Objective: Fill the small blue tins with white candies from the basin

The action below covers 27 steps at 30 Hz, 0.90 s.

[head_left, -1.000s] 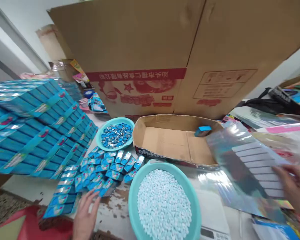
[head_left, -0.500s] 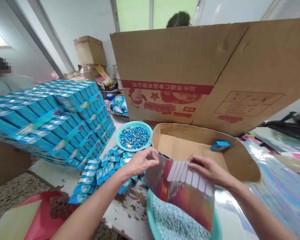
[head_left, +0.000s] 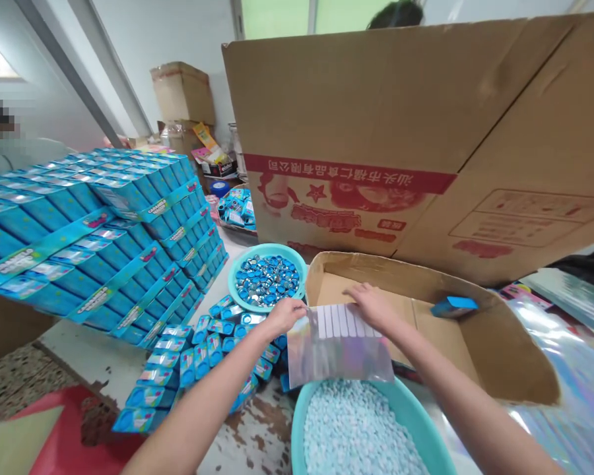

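Observation:
My left hand (head_left: 286, 315) and my right hand (head_left: 371, 305) both pinch the top edge of a shiny holographic sheet (head_left: 337, 349) with white strips along its top. The sheet hangs upright above the near teal basin (head_left: 301, 412) filled with pale blue tablets (head_left: 356, 432). Just behind the sheet is a low open cardboard tray (head_left: 480, 343) holding one small blue box (head_left: 454, 305). Loose small blue packets (head_left: 198, 349) lie on the table beside my left forearm.
A smaller teal bowl (head_left: 237, 264) of foil-wrapped blue pieces stands behind the packets. Stacked blue cartons (head_left: 94, 237) fill the left. A large brown cardboard box (head_left: 400, 132) stands upright at the back. More holographic sheets (head_left: 574, 382) lie at right. A person sits far left.
The sheet came from the pile at right to the middle and now hangs upright. My left hand left the packets and took its top edge; both hands moved slightly away from me.

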Tool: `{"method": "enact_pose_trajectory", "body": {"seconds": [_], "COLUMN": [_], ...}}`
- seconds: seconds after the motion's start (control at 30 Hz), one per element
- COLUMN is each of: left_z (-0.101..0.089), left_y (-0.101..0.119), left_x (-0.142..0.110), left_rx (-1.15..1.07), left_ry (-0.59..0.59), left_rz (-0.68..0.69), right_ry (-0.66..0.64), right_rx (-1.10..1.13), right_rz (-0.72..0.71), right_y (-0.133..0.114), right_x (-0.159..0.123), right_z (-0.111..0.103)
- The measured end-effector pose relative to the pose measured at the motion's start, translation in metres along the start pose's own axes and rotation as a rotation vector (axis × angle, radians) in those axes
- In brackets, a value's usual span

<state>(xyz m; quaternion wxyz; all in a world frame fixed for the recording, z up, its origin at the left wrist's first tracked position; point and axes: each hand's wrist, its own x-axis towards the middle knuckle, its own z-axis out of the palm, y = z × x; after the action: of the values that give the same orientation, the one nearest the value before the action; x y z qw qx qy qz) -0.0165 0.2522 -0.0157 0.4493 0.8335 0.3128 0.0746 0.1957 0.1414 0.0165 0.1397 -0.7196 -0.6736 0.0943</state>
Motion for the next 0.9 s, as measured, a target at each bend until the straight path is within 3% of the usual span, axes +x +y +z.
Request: {"method": "enact_pose_trajectory", "body": {"seconds": [0.1, 0.23, 0.37, 0.63, 0.77, 0.9], "left_z": [0.008, 0.011, 0.012, 0.012, 0.005, -0.007], "left_y": [-0.008, -0.016, -0.02, -0.03, -0.029, -0.021], "left_x": [0.018, 0.03, 0.033, 0.031, 0.033, 0.047], "left_rx": [-0.007, -0.03, -0.081, -0.166, -0.131, -0.027], "left_ry": [-0.002, -0.02, -0.041, -0.026, -0.032, 0.032], "left_rz": [-0.029, -0.081, -0.129, -0.184, -0.183, -0.209], "right_ry": [0.107, 0.126, 0.168, 0.228, 0.327, 0.329], "right_rx": [-0.115, -0.197, -0.26, -0.238, -0.041, 0.086], "right_rz": [-0.029, -0.079, -0.102, -0.212, -0.169, -0.107], "right_y": [-0.016, -0.036, -0.04, -0.041, -0.049, -0.052], "right_x": [0.009, 0.003, -0.01, -0.014, -0.009, -0.006], "right_z": [0.031, 0.079, 0.103, 0.103, 0.088, 0.064]}}
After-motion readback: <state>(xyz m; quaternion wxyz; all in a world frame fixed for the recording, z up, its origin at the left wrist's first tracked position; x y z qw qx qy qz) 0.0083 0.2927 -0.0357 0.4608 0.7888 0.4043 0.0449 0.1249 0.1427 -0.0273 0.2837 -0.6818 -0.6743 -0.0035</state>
